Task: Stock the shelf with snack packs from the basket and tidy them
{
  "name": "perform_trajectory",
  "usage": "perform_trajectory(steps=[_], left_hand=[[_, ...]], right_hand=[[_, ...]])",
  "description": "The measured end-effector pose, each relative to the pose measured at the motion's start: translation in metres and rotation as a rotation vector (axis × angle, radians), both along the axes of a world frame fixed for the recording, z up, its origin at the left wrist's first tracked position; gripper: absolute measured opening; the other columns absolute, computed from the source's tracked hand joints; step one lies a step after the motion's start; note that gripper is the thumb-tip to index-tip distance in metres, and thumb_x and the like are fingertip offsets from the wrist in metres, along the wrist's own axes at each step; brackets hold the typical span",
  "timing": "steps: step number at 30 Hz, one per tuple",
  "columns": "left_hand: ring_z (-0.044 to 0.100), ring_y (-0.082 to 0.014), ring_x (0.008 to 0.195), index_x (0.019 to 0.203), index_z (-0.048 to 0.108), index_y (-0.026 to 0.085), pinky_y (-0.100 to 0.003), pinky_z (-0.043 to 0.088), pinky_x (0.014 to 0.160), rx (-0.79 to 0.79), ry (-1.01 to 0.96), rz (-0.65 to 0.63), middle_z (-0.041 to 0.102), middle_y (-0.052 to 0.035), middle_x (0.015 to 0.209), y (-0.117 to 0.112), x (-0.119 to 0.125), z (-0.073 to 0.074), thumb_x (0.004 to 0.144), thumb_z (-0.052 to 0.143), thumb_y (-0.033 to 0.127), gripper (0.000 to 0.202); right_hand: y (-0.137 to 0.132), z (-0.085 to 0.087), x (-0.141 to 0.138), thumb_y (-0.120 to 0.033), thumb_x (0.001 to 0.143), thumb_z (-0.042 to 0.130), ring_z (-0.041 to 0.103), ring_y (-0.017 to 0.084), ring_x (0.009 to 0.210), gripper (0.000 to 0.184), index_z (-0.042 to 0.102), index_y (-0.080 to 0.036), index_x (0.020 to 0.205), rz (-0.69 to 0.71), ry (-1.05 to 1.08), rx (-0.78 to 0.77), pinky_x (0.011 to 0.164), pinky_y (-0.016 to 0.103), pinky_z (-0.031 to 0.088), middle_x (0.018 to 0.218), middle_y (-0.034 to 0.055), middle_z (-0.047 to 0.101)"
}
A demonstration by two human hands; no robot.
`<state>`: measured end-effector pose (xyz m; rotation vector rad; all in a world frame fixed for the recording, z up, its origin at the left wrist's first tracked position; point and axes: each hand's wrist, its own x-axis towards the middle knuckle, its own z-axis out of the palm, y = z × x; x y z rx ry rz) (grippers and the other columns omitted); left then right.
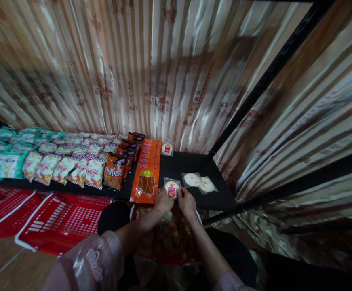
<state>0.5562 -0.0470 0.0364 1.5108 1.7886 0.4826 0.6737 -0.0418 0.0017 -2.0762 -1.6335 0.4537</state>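
Observation:
A clear packet with a round white cracker and a red label (171, 187) lies at the front edge of the black shelf (183, 165). My left hand (163, 199) closes its fingers on the packet's left edge, while my right hand (186, 201) pinches the right edge. To the right, two overlapping cracker packets (199, 182) rest flat. Another labelled cracker packet (167, 149) lies at the back, against the curtain. Just left of my hands is a long orange snack packet (147, 171) with brown sticks showing through its window.
Rows of orange-black bags (114, 173), white bags (95, 171) and teal bags (13, 165) fill the shelf's left side. Red baskets (63, 218) stand below. Under my arms a basket of packets (169, 238) sits in shadow. A black post (254, 95) slants up at right before a striped curtain (139, 60).

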Motion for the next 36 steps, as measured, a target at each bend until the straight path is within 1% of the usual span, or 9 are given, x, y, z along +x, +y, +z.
perform_trajectory(steps=[5,10,15,18,21,25,28,32,36], left_hand=[[0.056,-0.0231,0.109,0.113,0.059,0.012,-0.029,0.040,0.092,0.015,-0.025,0.012,0.062,-0.0151,0.115,0.008,0.002,-0.005,0.079,0.054,0.014,0.035],[0.055,-0.0262,0.111,0.114,0.057,0.004,-0.030,0.041,0.092,0.020,0.015,0.003,0.060,-0.0209,0.117,0.016,0.003,-0.001,0.079,0.052,0.013,0.036],[0.057,-0.0224,0.109,0.111,0.058,0.009,-0.028,0.042,0.091,0.040,-0.003,-0.003,0.061,-0.0163,0.117,0.026,0.004,-0.004,0.081,0.050,0.014,0.032],[0.057,-0.0210,0.109,0.114,0.057,0.010,-0.027,0.042,0.092,0.039,-0.018,0.000,0.061,-0.0147,0.119,0.033,0.004,-0.006,0.081,0.050,0.013,0.034],[0.056,-0.0214,0.112,0.116,0.057,0.011,-0.027,0.041,0.095,0.039,-0.028,-0.002,0.059,-0.0143,0.122,0.040,0.005,-0.006,0.080,0.050,0.011,0.036],[0.047,-0.0244,0.123,0.124,0.053,0.009,-0.029,0.034,0.104,0.024,-0.015,0.020,0.050,-0.0175,0.133,0.048,0.009,-0.005,0.079,0.049,0.010,0.045],[0.044,-0.0262,0.127,0.126,0.051,0.006,-0.030,0.033,0.105,0.016,-0.027,0.025,0.044,-0.0201,0.138,0.054,0.012,-0.006,0.078,0.050,0.011,0.048],[0.046,-0.0270,0.124,0.124,0.052,0.006,-0.030,0.034,0.104,0.006,-0.032,0.044,0.042,-0.0199,0.139,0.066,0.014,-0.007,0.078,0.049,0.011,0.046],[0.049,-0.0262,0.120,0.124,0.052,0.005,-0.029,0.036,0.102,0.031,-0.035,0.054,0.046,-0.0190,0.133,0.078,0.016,-0.007,0.077,0.050,0.010,0.047]], right_hand=[[0.010,0.000,-0.003,-0.034,0.088,0.039,0.065,0.020,0.083,0.036,0.064,-0.017,0.107,-0.007,0.009,-0.039,0.067,0.025,0.042,0.093,0.0087,0.071],[0.020,0.003,-0.006,-0.031,0.088,0.042,0.065,0.018,0.082,0.032,0.064,-0.017,0.106,-0.002,0.014,-0.036,0.067,0.024,0.042,0.093,0.0077,0.071],[0.034,0.006,-0.007,-0.030,0.090,0.041,0.065,0.018,0.085,0.030,0.063,-0.017,0.106,0.004,-0.041,-0.080,0.067,0.023,0.041,0.094,0.0067,0.070],[0.042,0.008,-0.008,-0.030,0.090,0.041,0.065,0.018,0.086,0.030,0.062,-0.017,0.109,0.003,-0.060,-0.103,0.067,0.023,0.041,0.096,0.0075,0.070],[0.050,0.011,-0.009,-0.028,0.091,0.041,0.065,0.018,0.089,0.030,0.061,-0.016,0.110,0.020,-0.067,-0.085,0.071,0.024,0.042,0.100,0.0090,0.070],[0.063,0.015,-0.011,-0.026,0.091,0.041,0.065,0.019,0.092,0.030,0.061,-0.015,0.110,0.042,-0.085,-0.060,0.074,0.025,0.042,0.102,0.0101,0.069],[0.075,0.015,-0.011,-0.025,0.090,0.042,0.065,0.020,0.092,0.029,0.061,-0.014,0.110,0.062,-0.094,-0.060,0.075,0.025,0.043,0.102,0.0106,0.070],[0.091,0.013,-0.009,-0.025,0.090,0.043,0.064,0.020,0.092,0.029,0.061,-0.013,0.110,0.076,-0.101,-0.043,0.076,0.026,0.043,0.101,0.0112,0.070],[0.105,0.012,-0.008,-0.025,0.090,0.044,0.064,0.020,0.092,0.029,0.060,-0.013,0.111,0.089,-0.089,-0.040,0.074,0.025,0.042,0.103,0.0111,0.069]])
